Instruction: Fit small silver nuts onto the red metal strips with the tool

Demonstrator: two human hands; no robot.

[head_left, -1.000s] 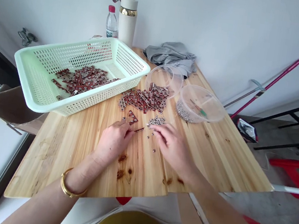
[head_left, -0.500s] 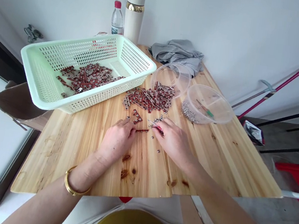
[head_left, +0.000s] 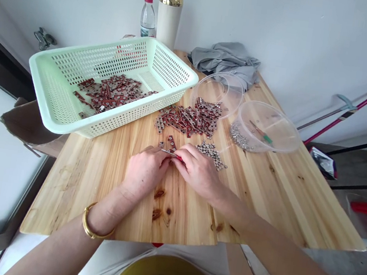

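My left hand (head_left: 146, 169) rests on the wooden table with its fingers closed on a narrow red-brown strip, now mostly hidden between the hands. Pinched in my right hand (head_left: 199, 169) is a thin pointed tool (head_left: 169, 152) with a red handle. Its metal tip reaches over the left fingertips. Just beyond the fingers lie a few loose red-brown strips (head_left: 171, 142) dotted with small metal parts. Beside the right hand, small round metal pieces (head_left: 213, 154) are spread in a pile. Farther back is a heap of red-brown strips (head_left: 191, 119).
A pale green basket (head_left: 103, 128) holding more strips stands at the left. To the right, a clear tub (head_left: 285, 145) contains metal pieces and a green-handled tool. A clear lid (head_left: 234, 100), grey cloth (head_left: 225, 59), flask (head_left: 169, 17) and water bottle (head_left: 148, 18) are at the back.
My right hand has moved left with the red-handled tool, bringing its tip to the left fingers. The pile of round metal pieces is now uncovered. The view has shifted slightly.
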